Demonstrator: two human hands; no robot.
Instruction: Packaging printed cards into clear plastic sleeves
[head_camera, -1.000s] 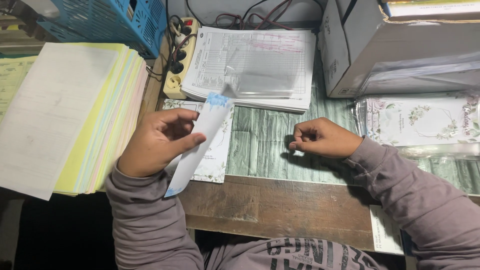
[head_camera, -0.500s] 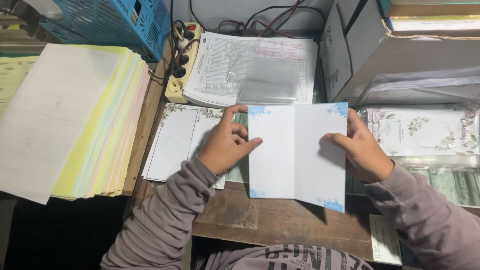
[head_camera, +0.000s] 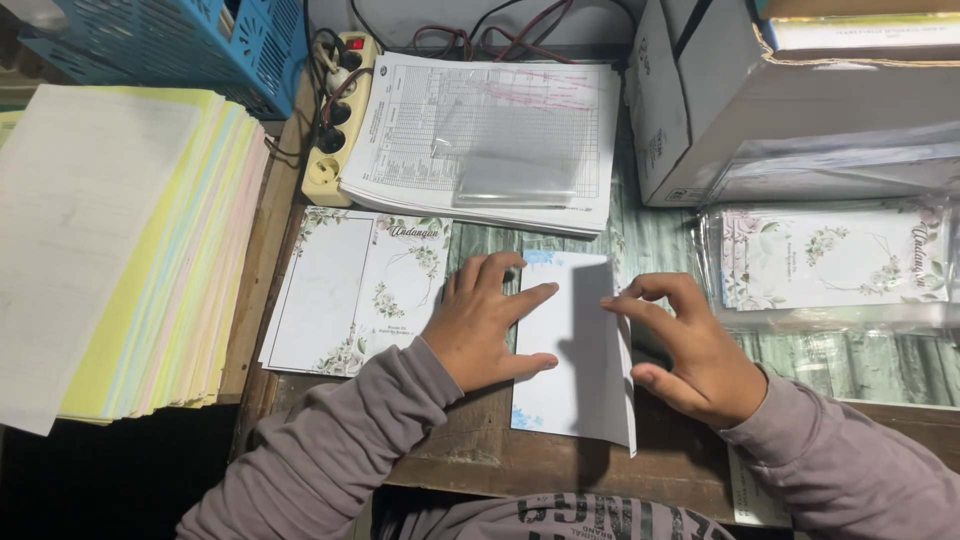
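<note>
A white card with blue floral corners (head_camera: 578, 355) lies folded on the wooden table (head_camera: 500, 455) in front of me. My left hand (head_camera: 485, 322) rests flat on the card's left half, fingers spread. My right hand (head_camera: 690, 350) touches its right edge with the fingertips, pressing the folded flap down. Left of the card lies a stack of unfolded floral cards (head_camera: 355, 290).
A thick pile of pastel paper (head_camera: 110, 250) fills the left. A stack of printed forms (head_camera: 490, 140) with a clear sleeve lies at the back beside a power strip (head_camera: 338, 120). A cardboard box (head_camera: 720, 90) and bagged floral cards (head_camera: 830, 260) stand right. A blue basket (head_camera: 190, 40) sits top left.
The card was taken from the left stack, held open with both hands, and now lies folded in half on the table under both hands.
</note>
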